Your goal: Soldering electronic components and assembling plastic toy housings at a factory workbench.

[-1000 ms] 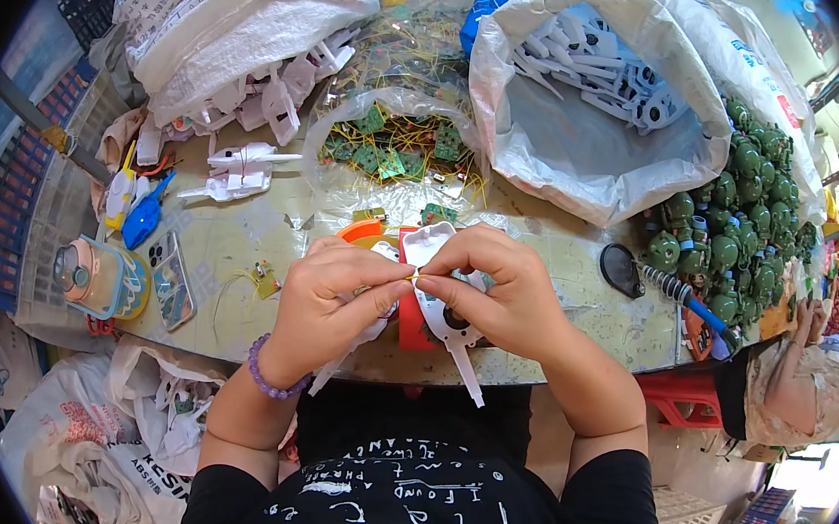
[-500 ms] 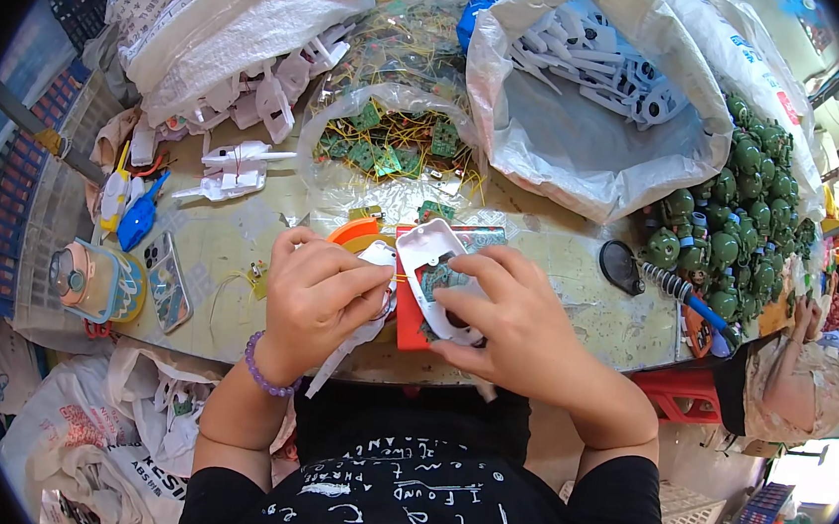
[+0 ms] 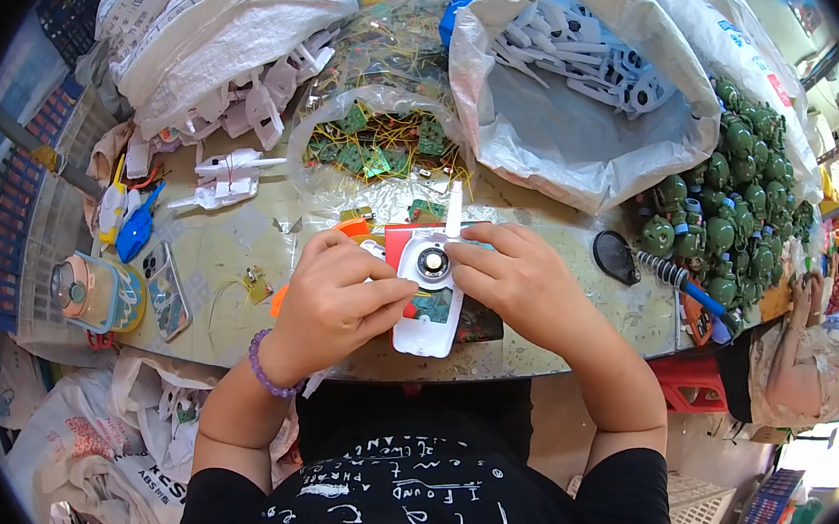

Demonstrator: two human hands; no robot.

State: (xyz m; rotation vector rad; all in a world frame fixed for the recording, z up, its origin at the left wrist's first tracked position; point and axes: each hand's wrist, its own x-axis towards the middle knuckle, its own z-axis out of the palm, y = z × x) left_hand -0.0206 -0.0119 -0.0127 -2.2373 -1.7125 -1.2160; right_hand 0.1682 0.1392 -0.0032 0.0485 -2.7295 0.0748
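Note:
A white plastic handset shell point(image 3: 425, 339) with a stubby antenna is turned up over a red box point(image 3: 394, 243). In it sit a round black-rimmed speaker point(image 3: 432, 261) and a green circuit board point(image 3: 429, 306). My right hand point(image 3: 513, 275) is closed on its right edge, beside the speaker. At the shell's left side, my left hand point(image 3: 345, 293) is closed, fingertips pinched near the board. A second white plastic piece point(image 3: 374, 248) shows partly behind this hand, which mostly hides it.
Behind my hands lies a clear bag of wired circuit boards point(image 3: 375, 143). A large white sack point(image 3: 577, 176) holds white shells. Green round parts point(image 3: 723, 209) are heaped at the right, near a black disc point(image 3: 617, 256). A bottle point(image 3: 98, 289) and phone point(image 3: 167, 290) lie left.
The speaker shell has been turned round: its antenna now points away from me and its square end toward me. My left fingertips have come to its left edge.

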